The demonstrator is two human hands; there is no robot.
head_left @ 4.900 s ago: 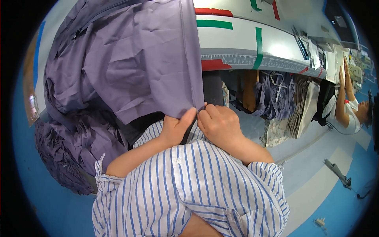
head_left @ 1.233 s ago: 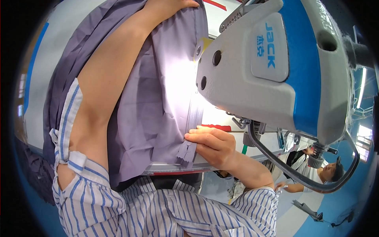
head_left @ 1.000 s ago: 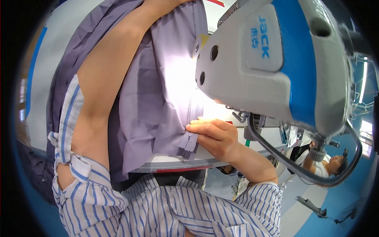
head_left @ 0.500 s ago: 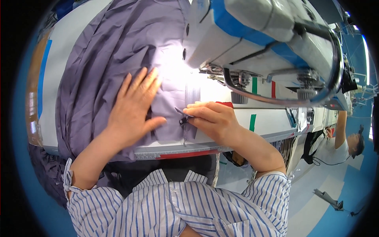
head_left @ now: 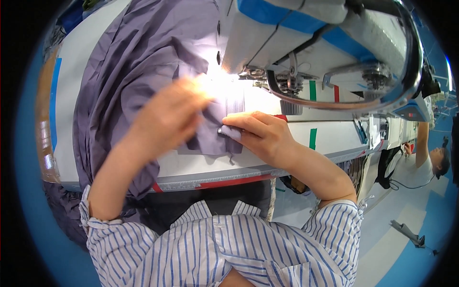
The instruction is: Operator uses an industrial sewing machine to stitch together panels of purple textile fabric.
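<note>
A purple cloth [head_left: 119,91] lies in folds across the white sewing table, its narrow end reaching under the lit needle area of the sewing machine [head_left: 287,33]. My left hand [head_left: 165,119] is over the cloth, smeared by motion, its fingertips washed out in the lamp glare; whether it holds anything is unclear. My right hand [head_left: 265,136] pinches the cloth's right edge, with a folded bit showing between thumb and fingers. Just left of those fingers sits a small dark, shiny piece [head_left: 220,130], too small to name.
Along the table's front edge run a measuring tape [head_left: 181,184] and a red strip [head_left: 234,181]. A curved metal bar [head_left: 344,107] juts from the machine on the right. Farther right, another person [head_left: 420,160] works at the same row. More purple cloth hangs at lower left.
My left hand has lifted from lying flat on the cloth and moved toward the lamp light. My right hand has shifted slightly forward with the cloth edge, whose near end sits farther from me.
</note>
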